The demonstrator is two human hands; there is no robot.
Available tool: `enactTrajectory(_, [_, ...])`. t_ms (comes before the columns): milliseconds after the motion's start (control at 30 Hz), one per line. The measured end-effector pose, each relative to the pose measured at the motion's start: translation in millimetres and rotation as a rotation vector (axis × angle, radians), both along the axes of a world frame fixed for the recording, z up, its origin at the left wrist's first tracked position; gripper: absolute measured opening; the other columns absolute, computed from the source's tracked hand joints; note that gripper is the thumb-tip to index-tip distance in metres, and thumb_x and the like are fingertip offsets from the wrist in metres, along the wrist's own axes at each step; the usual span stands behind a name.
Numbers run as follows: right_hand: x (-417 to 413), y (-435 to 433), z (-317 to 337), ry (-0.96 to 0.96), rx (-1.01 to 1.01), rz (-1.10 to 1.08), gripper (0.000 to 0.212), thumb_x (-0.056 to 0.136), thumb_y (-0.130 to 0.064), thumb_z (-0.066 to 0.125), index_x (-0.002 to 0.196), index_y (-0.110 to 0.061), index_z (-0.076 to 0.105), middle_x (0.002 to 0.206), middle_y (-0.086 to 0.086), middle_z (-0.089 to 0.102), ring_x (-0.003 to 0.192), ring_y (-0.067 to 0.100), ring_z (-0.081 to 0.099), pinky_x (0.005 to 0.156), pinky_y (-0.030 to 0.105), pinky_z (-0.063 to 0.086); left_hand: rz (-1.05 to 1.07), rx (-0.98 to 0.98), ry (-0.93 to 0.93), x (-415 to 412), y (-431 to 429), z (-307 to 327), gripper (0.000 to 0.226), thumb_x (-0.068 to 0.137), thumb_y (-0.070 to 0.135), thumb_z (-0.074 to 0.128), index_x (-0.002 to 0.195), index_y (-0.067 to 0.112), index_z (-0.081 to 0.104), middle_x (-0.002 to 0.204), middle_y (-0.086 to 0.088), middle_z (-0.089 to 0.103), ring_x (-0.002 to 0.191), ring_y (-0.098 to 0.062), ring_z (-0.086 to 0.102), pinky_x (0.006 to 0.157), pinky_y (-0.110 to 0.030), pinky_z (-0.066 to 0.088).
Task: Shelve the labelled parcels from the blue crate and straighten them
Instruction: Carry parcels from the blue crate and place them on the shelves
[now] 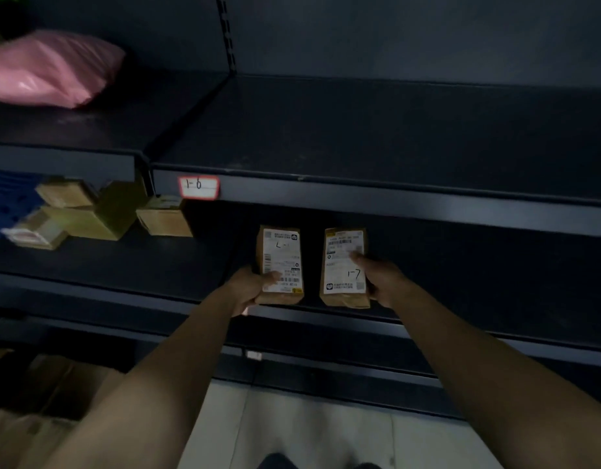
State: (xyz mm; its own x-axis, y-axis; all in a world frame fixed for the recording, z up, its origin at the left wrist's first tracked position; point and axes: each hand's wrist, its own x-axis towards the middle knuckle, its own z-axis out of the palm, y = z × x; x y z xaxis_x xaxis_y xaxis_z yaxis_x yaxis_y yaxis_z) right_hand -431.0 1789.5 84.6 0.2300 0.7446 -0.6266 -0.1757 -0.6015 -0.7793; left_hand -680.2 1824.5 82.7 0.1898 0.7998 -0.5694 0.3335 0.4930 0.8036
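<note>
Two small brown parcels with white shipping labels lie side by side near the front edge of the dark middle shelf (pixel 461 299). My left hand (pixel 250 289) grips the near left corner of the left parcel (pixel 280 262), thumb on its label. My right hand (pixel 377 275) holds the right side of the right parcel (pixel 343 265), thumb laid on its label, which bears a handwritten "1-7". A blue crate (pixel 8 198) shows at the far left, partly hidden behind boxes.
Several brown boxes (pixel 86 211) are piled on the same shelf to the left. A pink plastic bag (pixel 49 69) lies on the upper shelf at left. A red-framed tag "1-6" (pixel 198 187) sticks on the upper shelf's edge. Cardboard boxes (pixel 38 401) sit on the floor below left.
</note>
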Motion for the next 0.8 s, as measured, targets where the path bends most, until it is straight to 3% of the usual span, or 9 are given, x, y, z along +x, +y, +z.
enactTrajectory(67, [-7,7,-8,0.003,-0.005,-0.019,0.018,0.091,-0.032,0.064,0.096,-0.015,0.064,0.091,0.007,0.071,0.078,0.021,0.068,0.057,0.032,0.052,-0.026,-0.019,0.019,-2,12,-6,0.038,0.093,0.022,0.061,0.128,0.008,0.055,0.124,-0.01,0.064,0.106,-0.023,0.062,0.072,-0.028,0.051])
enactTrajectory(167, [-16,12,-18,0.021,-0.015,-0.066,0.017,0.092,-0.031,0.063,0.094,-0.015,0.063,0.089,0.007,0.071,0.077,0.02,0.068,0.056,0.032,0.052,-0.047,-0.08,-0.006,-6,26,-15,0.035,0.094,0.024,0.058,0.126,0.009,0.056,0.123,-0.01,0.064,0.11,-0.025,0.06,0.091,-0.038,0.049])
enactTrajectory(300, [-25,14,-25,0.039,-0.013,-0.136,0.019,0.091,-0.03,0.064,0.091,-0.011,0.063,0.09,0.009,0.071,0.079,0.023,0.068,0.06,0.035,0.054,-0.065,-0.105,-0.002,-11,37,-21,0.038,0.092,0.03,0.06,0.125,0.011,0.055,0.122,-0.009,0.064,0.107,-0.024,0.061,0.086,-0.035,0.049])
enactTrajectory(367, [-27,15,-25,0.039,0.009,-0.178,0.019,0.092,-0.028,0.064,0.09,-0.009,0.063,0.093,0.012,0.07,0.08,0.025,0.069,0.063,0.038,0.056,-0.065,-0.105,-0.014,-13,40,-23,0.043,0.091,0.03,0.062,0.128,0.009,0.053,0.123,-0.01,0.064,0.103,-0.022,0.062,0.076,-0.029,0.051])
enactTrajectory(467, [-29,15,-22,-0.053,0.011,-0.223,0.022,0.092,-0.026,0.063,0.098,-0.005,0.064,0.101,0.017,0.069,0.092,0.031,0.069,0.082,0.046,0.057,-0.07,-0.061,-0.003,-13,44,-25,0.047,0.092,0.029,0.062,0.132,0.008,0.051,0.127,-0.011,0.062,0.102,-0.02,0.062,0.074,-0.027,0.053])
enactTrajectory(567, [-30,11,-12,-0.232,-0.019,-0.241,0.033,0.094,-0.026,0.061,0.112,0.001,0.061,0.109,0.02,0.067,0.1,0.033,0.067,0.09,0.046,0.054,-0.126,0.095,0.281,-8,47,-22,0.051,0.093,0.027,0.059,0.137,0.006,0.044,0.134,-0.016,0.053,0.114,-0.028,0.056,0.09,-0.034,0.049])
enactTrajectory(667, [-31,0,6,-0.461,-0.013,-0.171,0.031,0.095,-0.026,0.057,0.109,0.001,0.062,0.115,0.018,0.065,0.095,0.028,0.062,0.089,0.036,0.05,-0.307,0.361,0.657,6,42,-1,0.052,0.093,0.023,0.052,0.139,0.006,0.037,0.14,-0.019,0.041,0.128,-0.034,0.038,0.105,-0.038,0.037])
enactTrajectory(733, [-31,-11,21,-0.604,-0.03,-0.075,0.027,0.096,-0.026,0.055,0.098,0.0,0.065,0.109,0.019,0.067,0.09,0.026,0.061,0.081,0.035,0.05,-0.42,0.488,0.66,22,31,18,0.051,0.093,0.022,0.051,0.139,0.008,0.036,0.141,-0.018,0.039,0.129,-0.035,0.034,0.106,-0.039,0.034])
enactTrajectory(800, [-27,-26,37,-0.663,-0.023,-0.032,0.027,0.094,-0.024,0.056,0.102,0.0,0.066,0.109,0.017,0.067,0.095,0.027,0.062,0.078,0.031,0.047,-0.524,0.567,0.621,42,15,39,0.049,0.094,0.023,0.051,0.139,0.01,0.037,0.141,-0.017,0.04,0.128,-0.034,0.036,0.105,-0.041,0.035])
